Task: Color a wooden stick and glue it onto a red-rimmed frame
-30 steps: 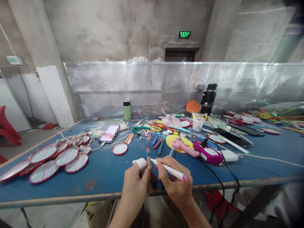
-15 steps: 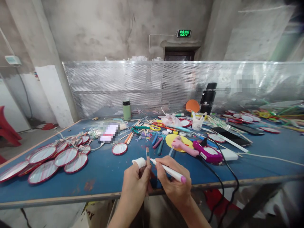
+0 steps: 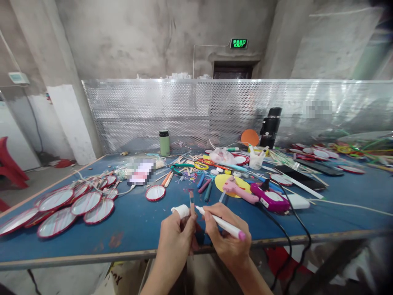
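Note:
My left hand [image 3: 176,237] is closed, pinching a flat wooden craft stick [image 3: 192,200] upright between thumb and fingers. A dark band crosses the stick near its upper end. White wrapping [image 3: 181,210] covers one finger of this hand. In my right hand [image 3: 229,233] is a white marker [image 3: 225,224] with a pink end, gripped like a pen. Its tip points left, close beside the stick; whether they touch I cannot tell. Both hands are above the table's front edge. Beyond them lie a small round red-rimmed disc [image 3: 155,193] and several capped markers [image 3: 204,185].
Red-rimmed round discs [image 3: 57,222] are heaped at left. At right are a pink glue gun [image 3: 239,191], a purple device [image 3: 270,198] with black cables, and a black phone [image 3: 302,177]. A green bottle [image 3: 164,143] and black flask [image 3: 270,129] stand near the perforated metal screen [image 3: 184,102].
My right hand and the marker have shifted slightly right, and the marker's pink end sits a little lower. My left hand keeps the same hold on the stick.

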The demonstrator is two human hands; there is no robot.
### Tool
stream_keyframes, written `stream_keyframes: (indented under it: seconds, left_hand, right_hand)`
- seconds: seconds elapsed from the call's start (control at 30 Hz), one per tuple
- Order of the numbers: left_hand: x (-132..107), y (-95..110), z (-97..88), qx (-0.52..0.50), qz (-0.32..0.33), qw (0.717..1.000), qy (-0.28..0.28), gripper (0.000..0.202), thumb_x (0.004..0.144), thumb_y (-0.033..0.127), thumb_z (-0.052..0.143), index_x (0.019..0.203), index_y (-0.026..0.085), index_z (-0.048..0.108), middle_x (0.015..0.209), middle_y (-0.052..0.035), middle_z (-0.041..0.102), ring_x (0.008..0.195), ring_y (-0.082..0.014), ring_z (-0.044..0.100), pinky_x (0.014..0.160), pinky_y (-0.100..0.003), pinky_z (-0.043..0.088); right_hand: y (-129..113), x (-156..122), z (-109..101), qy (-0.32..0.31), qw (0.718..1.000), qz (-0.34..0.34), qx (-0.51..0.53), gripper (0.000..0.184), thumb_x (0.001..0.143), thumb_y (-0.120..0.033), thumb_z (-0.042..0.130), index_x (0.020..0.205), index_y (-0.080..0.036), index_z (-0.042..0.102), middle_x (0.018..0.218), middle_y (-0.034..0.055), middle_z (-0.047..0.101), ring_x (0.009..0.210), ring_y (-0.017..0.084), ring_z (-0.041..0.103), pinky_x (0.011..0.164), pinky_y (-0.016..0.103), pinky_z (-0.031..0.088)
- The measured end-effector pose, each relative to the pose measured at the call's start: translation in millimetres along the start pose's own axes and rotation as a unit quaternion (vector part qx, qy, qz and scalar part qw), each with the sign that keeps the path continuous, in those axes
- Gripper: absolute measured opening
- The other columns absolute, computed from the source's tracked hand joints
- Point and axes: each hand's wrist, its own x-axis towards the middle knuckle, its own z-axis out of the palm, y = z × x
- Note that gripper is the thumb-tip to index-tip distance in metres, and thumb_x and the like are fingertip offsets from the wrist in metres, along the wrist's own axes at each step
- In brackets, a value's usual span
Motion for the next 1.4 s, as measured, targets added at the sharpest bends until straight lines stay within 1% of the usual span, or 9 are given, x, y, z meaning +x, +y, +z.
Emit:
stream_keyframes:
  seconds: [0.2, 0.4, 0.6, 0.77, 0.97, 1.13, 1.3, 1.4]
  left_hand:
    - [-1.5, 6.0, -0.5, -0.005, 0.003, 1.0, -0.004, 0.039, 0.084, 0.056, 0.056, 0.07, 0.021, 0.054, 0.042, 0.0037, 0.052, 0.033, -0.0118, 0.047, 0.035, -0.019, 0.034]
    - [-3.1, 8.0, -0.6, -0.007, -0.003, 1.0, -0.006, 0.039, 0.083, 0.057, 0.056, 0.072, 0.02, 0.057, 0.043, 0.0035, 0.053, 0.033, -0.0127, 0.049, 0.035, -0.02, 0.035]
    - [-2.3, 5.9, -0.1, -0.011, 0.003, 1.0, 0.005, 0.037, 0.083, 0.055, 0.058, 0.07, 0.02, 0.057, 0.045, 0.0041, 0.052, 0.035, -0.0122, 0.048, 0.036, -0.02, 0.035]
    - [-1.8, 5.1, -0.7, 0.0, 0.007, 1.0, -0.007, 0.04, 0.085, 0.057, 0.056, 0.07, 0.02, 0.056, 0.042, 0.0038, 0.052, 0.034, -0.0125, 0.048, 0.036, -0.02, 0.034]
    - [-2.3, 5.9, -0.7, -0.003, 0.001, 1.0, -0.005, 0.041, 0.084, 0.059, 0.056, 0.069, 0.021, 0.054, 0.043, 0.0039, 0.052, 0.034, -0.0118, 0.047, 0.036, -0.02, 0.033]
    - [-1.9, 4.7, -0.4, -0.009, -0.005, 1.0, 0.001, 0.044, 0.083, 0.062, 0.057, 0.069, 0.021, 0.055, 0.042, 0.0038, 0.052, 0.033, -0.0118, 0.047, 0.035, -0.02, 0.034]
    - [-1.2, 2.9, 0.1, 0.002, -0.01, 1.0, 0.005, 0.045, 0.082, 0.063, 0.058, 0.07, 0.02, 0.057, 0.042, 0.0031, 0.053, 0.032, -0.0123, 0.047, 0.035, -0.021, 0.034]
    - [-1.0, 4.2, 0.2, 0.002, -0.012, 1.0, -0.002, 0.046, 0.083, 0.063, 0.057, 0.07, 0.019, 0.057, 0.041, 0.0028, 0.053, 0.032, -0.0125, 0.047, 0.034, -0.021, 0.034]
  right_hand:
    - [-2.6, 1.1, -1.8, -0.034, 0.999, -0.008, 0.031, 0.018, 0.089, -0.004, 0.059, 0.096, -0.017, 0.069, 0.078, 0.0031, 0.071, 0.066, 0.013, 0.066, 0.061, 0.023, 0.054]
    - [-4.5, 3.9, -0.7, -0.032, 0.999, -0.009, 0.025, 0.018, 0.089, -0.004, 0.059, 0.096, -0.018, 0.069, 0.079, 0.004, 0.072, 0.068, 0.014, 0.068, 0.063, 0.024, 0.055]
    - [-4.6, 4.5, -1.9, -0.049, 0.999, -0.009, 0.021, 0.016, 0.089, -0.005, 0.059, 0.093, -0.017, 0.068, 0.077, 0.0036, 0.071, 0.066, 0.013, 0.067, 0.062, 0.022, 0.054]
    - [-4.0, 3.6, -2.0, -0.038, 0.999, -0.009, 0.024, 0.017, 0.089, -0.004, 0.059, 0.097, -0.017, 0.068, 0.08, 0.004, 0.072, 0.069, 0.013, 0.068, 0.064, 0.022, 0.054]
    - [-4.2, 3.2, -1.6, -0.048, 0.999, -0.01, 0.022, 0.018, 0.089, -0.004, 0.059, 0.096, -0.019, 0.067, 0.079, 0.0028, 0.071, 0.067, 0.012, 0.067, 0.063, 0.023, 0.055]
    - [-3.4, 2.8, -1.5, -0.049, 0.998, -0.015, 0.024, 0.019, 0.089, -0.005, 0.058, 0.097, -0.019, 0.068, 0.079, 0.0032, 0.072, 0.067, 0.013, 0.067, 0.063, 0.024, 0.055]
    - [-1.1, -1.0, -1.1, -0.018, 1.0, -0.01, -0.019, 0.017, 0.089, -0.006, 0.058, 0.094, -0.018, 0.068, 0.075, 0.0031, 0.07, 0.065, 0.014, 0.067, 0.06, 0.024, 0.054]
    - [-1.1, -2.4, -0.7, -0.008, 1.0, -0.014, -0.016, 0.017, 0.088, -0.005, 0.059, 0.095, -0.018, 0.068, 0.076, 0.0037, 0.071, 0.066, 0.014, 0.068, 0.061, 0.024, 0.054]
